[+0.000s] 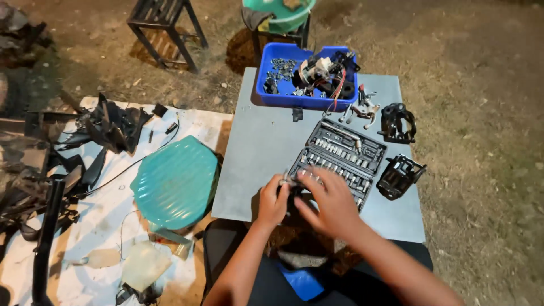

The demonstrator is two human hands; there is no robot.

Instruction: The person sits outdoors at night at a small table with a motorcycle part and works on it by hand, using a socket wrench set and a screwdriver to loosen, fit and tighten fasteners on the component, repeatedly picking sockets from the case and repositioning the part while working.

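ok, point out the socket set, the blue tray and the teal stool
socket set point(340, 156), head view, on the rows of sockets in the open case
blue tray point(283, 101), head view, on its front wall
teal stool point(174, 182), head view, middle of the seat

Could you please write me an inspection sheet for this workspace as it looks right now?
Surface: grey board laid on dirt ground, used as a low table.
Job's things: open socket set case; a small dark part held between both hands at its near end.
Clutter: blue tray of screws and wired parts; two black brackets; metal levers.
Grippers: left hand and right hand both closed around the dark part.
Cables: thin black cable across the white sheet; red wires in the tray.
Surroundings: teal stool, black plastic panels, metal stand, green basin.
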